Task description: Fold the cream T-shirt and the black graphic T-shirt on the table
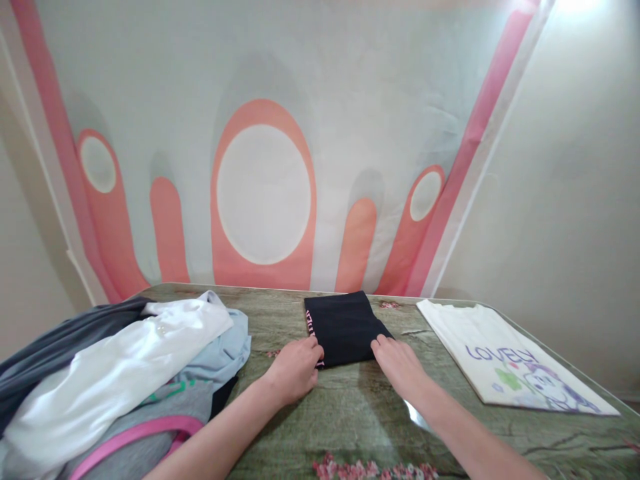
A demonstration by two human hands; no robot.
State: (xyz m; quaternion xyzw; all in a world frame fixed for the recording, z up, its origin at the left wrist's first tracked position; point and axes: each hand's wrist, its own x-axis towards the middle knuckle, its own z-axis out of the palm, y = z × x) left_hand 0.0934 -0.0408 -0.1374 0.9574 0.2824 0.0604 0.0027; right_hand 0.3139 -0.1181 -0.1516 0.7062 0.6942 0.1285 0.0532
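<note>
A black garment (pixel 345 327), folded into a compact rectangle with pink lettering along its left edge, lies at the middle of the table. My left hand (pixel 295 368) grips its near left corner, fingers curled and pressed together over the lettering. At the near right corner, my right hand (pixel 397 360) pinches the cloth between thumb and fingers. The far edge rests on the table, and the right side of the cloth slants out toward my right hand. The undersides of both corners are hidden by my fingers.
To the left is a loose heap of clothes: a white garment (pixel 130 360), a light blue one (pixel 220 357), and a grey one with pink trim (pixel 150 433). A folded white "LOVELY" shirt (pixel 500 333) lies right on the wood-patterned table (pixel 345 417). A printed backdrop (pixel 350 100) stands behind.
</note>
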